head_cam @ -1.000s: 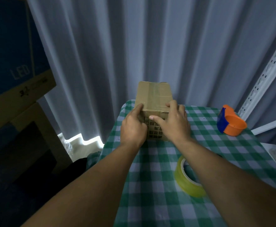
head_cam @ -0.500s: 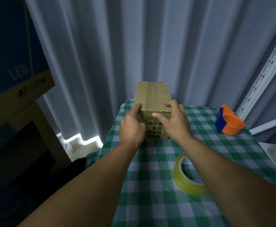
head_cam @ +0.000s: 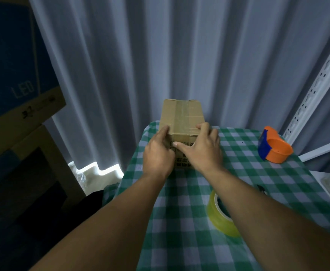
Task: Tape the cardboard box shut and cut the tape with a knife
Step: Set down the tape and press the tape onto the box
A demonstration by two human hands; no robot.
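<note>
At the far edge of the checked table (head_cam: 179,231), the cardboard box (head_cam: 181,118) already wears tape along its top; left hand (head_cam: 157,155) and right hand (head_cam: 203,151) clasp its near end, pressing; cutting seems left, no knife visible.

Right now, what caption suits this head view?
Both hands, left and right, grip a taped cardboard box on a green checked tablecloth.

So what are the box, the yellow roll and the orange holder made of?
Box: matte brown cardboard, with a glossier strip of clear tape along its top. Yellow roll: looks like translucent plastic tape. Orange holder: smooth moulded plastic, probably, with a blue part.
</note>
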